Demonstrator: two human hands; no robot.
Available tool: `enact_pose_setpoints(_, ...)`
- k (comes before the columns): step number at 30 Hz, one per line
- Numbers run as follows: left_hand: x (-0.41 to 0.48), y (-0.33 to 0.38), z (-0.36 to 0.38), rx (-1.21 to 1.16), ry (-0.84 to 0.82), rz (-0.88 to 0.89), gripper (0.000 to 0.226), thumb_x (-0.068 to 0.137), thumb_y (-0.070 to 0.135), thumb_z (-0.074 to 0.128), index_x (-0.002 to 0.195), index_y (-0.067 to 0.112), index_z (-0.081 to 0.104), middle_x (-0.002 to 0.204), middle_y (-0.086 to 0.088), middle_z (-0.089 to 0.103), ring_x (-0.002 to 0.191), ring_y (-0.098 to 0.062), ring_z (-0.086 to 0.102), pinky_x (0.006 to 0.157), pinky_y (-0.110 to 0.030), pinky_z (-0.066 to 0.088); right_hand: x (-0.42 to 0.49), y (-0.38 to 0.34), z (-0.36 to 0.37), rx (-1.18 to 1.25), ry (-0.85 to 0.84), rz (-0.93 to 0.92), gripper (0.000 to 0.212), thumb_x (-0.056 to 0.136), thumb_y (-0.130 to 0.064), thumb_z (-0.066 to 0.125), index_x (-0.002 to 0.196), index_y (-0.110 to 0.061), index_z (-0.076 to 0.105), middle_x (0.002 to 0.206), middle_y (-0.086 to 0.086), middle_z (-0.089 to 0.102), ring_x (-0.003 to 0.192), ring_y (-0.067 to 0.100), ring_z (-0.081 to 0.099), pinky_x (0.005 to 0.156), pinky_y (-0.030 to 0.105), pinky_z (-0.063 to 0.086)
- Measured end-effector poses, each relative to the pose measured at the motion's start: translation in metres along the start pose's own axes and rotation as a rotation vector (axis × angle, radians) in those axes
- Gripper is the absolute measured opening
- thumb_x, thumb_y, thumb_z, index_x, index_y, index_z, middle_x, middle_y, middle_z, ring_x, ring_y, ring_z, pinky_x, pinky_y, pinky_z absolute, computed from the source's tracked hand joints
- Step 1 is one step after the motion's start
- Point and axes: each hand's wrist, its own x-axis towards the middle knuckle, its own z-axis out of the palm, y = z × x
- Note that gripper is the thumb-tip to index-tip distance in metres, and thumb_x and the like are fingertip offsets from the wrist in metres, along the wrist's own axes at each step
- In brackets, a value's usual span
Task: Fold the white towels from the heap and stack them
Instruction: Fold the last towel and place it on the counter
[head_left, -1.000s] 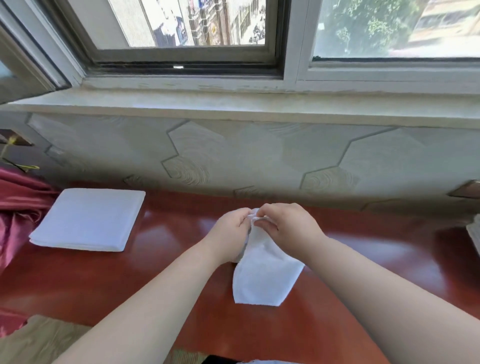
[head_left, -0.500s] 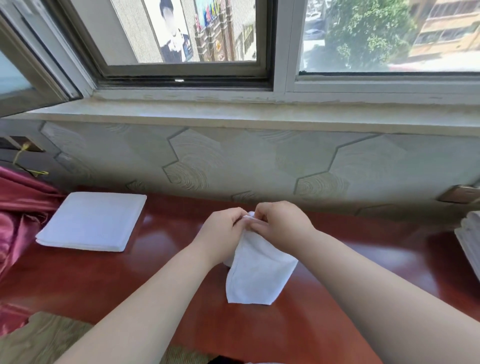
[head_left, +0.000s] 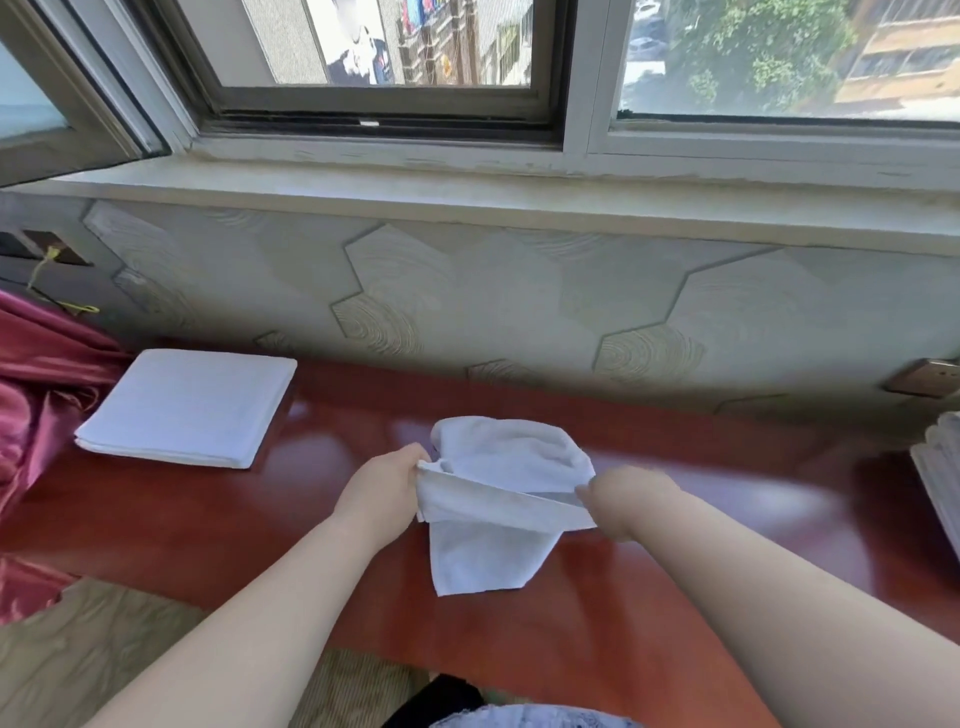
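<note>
My left hand (head_left: 387, 483) and right hand (head_left: 628, 499) are in the middle of the frame, a little below centre. They hold one white towel (head_left: 493, 551) between them over the red-brown tabletop (head_left: 727, 597). The fingers (head_left: 422, 460) of my left hand are curled and pinch the towel's left corner. My right hand is closed on the other end of the same top edge, but it is blurred and I can't make out each finger. That edge runs taut from one hand to the other, slanting slightly down toward the right of the frame. Behind it part of the towel puffs up in a rounded fold. Below it the rest hangs in a loose flap toward the tabletop, and I cannot tell whether its lower edge touches the wood.

At the left of the frame, well apart from my hands, a folded stack (head_left: 187, 408) of white towels lies flat and square on the tabletop, near the wall (head_left: 519, 312). Just left of the stack, red satin cloth (head_left: 36, 395) spills along the frame's left edge. At the far right edge a pile of white cloth (head_left: 937, 478) is cut off by the frame, with a wall socket (head_left: 922, 376) above it. The wall has a hexagon pattern, and the window sill (head_left: 467, 192) runs across the upper half of the frame.
</note>
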Motion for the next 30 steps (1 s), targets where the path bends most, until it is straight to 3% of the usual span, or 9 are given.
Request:
enact_pose_setpoints(4, -0.004, -0.010, 0.018, 0.106, -0.019, -0.022, 0.010, 0.092, 0.018, 0.047, 0.097, 0.021, 0.055, 0.087, -0.002, 0.068, 0.084, -0.031, 0.063, 0.073, -0.043, 0.051, 0.008, -0.004, 0.002, 0.161, 0.079, 0.233, 0.019, 0.089, -0.014, 0.060, 0.100, -0.029, 0.059, 0.080, -0.010, 0.049, 0.086, 0.020, 0.056, 0.077, 0.030, 0.044)
enact_pose_setpoints(9, -0.004, -0.013, 0.023, 0.262, -0.040, 0.026, 0.013, 0.093, 0.018, 0.050, 0.106, 0.019, 0.051, 0.087, -0.007, 0.065, 0.084, -0.038, 0.060, 0.069, -0.044, 0.047, 0.017, -0.008, 0.008, 0.123, 0.157, 0.257, 0.019, 0.084, -0.011, 0.059, 0.083, -0.028, 0.051, 0.075, -0.010, 0.049, 0.084, 0.019, 0.052, 0.098, 0.034, 0.039)
enact_pose_setpoints(11, -0.004, -0.013, 0.022, 0.346, -0.056, 0.054, 0.016, 0.093, 0.019, 0.049, 0.108, 0.020, 0.049, 0.083, -0.003, 0.059, 0.080, -0.035, 0.054, 0.066, -0.041, 0.041, 0.017, -0.007, 0.006, 0.069, 0.173, 0.271, 0.021, 0.081, -0.009, 0.058, 0.075, -0.026, 0.047, 0.076, -0.010, 0.052, 0.081, 0.019, 0.054, 0.097, 0.035, 0.037)
enact_pose_setpoints(14, -0.007, -0.016, 0.021, 0.427, -0.032, 0.051, 0.012, 0.091, 0.022, 0.047, 0.103, 0.023, 0.048, 0.079, 0.003, 0.055, 0.076, -0.031, 0.050, 0.066, -0.038, 0.036, 0.020, -0.001, 0.005, 0.125, 0.220, 0.332, 0.018, 0.079, -0.008, 0.053, 0.078, -0.026, 0.052, 0.077, -0.010, 0.056, 0.081, 0.020, 0.056, 0.089, 0.034, 0.034)
enact_pose_setpoints(17, -0.006, -0.023, 0.018, 0.433, 0.033, 0.022, 0.014, 0.081, 0.029, 0.038, 0.088, 0.023, 0.049, 0.067, 0.004, 0.053, 0.067, -0.027, 0.046, 0.074, -0.038, 0.036, 0.023, 0.008, 0.008, 0.317, 0.365, 0.401, 0.012, 0.086, -0.013, 0.049, 0.091, -0.024, 0.048, 0.096, -0.003, 0.062, 0.096, 0.025, 0.059, 0.082, 0.037, 0.037)
enact_pose_setpoints(19, 0.000, -0.026, 0.010, 0.374, 0.091, -0.014, 0.015, 0.073, 0.030, 0.036, 0.080, 0.022, 0.047, 0.061, 0.005, 0.051, 0.061, -0.021, 0.042, 0.077, -0.037, 0.036, 0.022, 0.016, 0.004, 0.472, 0.425, 0.447, 0.011, 0.090, -0.013, 0.046, 0.099, -0.020, 0.043, 0.101, 0.003, 0.061, 0.097, 0.030, 0.060, 0.077, 0.036, 0.041)
enact_pose_setpoints(21, 0.008, -0.022, 0.000, 0.248, 0.149, -0.034, 0.007, 0.073, 0.027, 0.043, 0.074, 0.020, 0.046, 0.062, 0.004, 0.053, 0.063, -0.019, 0.042, 0.073, -0.036, 0.032, 0.016, 0.026, -0.006, 0.609, 0.417, 0.475, 0.018, 0.089, -0.009, 0.044, 0.104, -0.019, 0.043, 0.091, 0.003, 0.055, 0.088, 0.031, 0.058, 0.071, 0.035, 0.043)
enact_pose_setpoints(27, 0.038, 0.020, -0.052, -0.155, 0.284, -0.099, 0.008, 0.073, 0.014, 0.056, 0.069, 0.021, 0.058, 0.062, 0.002, 0.057, 0.062, -0.019, 0.047, 0.056, -0.032, 0.036, -0.014, 0.061, -0.052, 0.904, 0.558, 0.391, 0.023, 0.081, -0.011, 0.052, 0.090, -0.026, 0.066, 0.097, 0.005, 0.071, 0.087, 0.030, 0.063, 0.074, 0.032, 0.052)
enact_pose_setpoints(30, 0.055, 0.045, -0.080, -0.337, 0.344, -0.159, 0.011, 0.077, 0.011, 0.059, 0.067, 0.013, 0.061, 0.058, 0.004, 0.057, 0.059, -0.019, 0.050, 0.056, -0.029, 0.039, -0.030, 0.084, -0.082, 1.087, 0.599, 0.313, 0.020, 0.090, -0.008, 0.061, 0.102, -0.017, 0.074, 0.093, 0.007, 0.073, 0.085, 0.028, 0.067, 0.071, 0.030, 0.053)
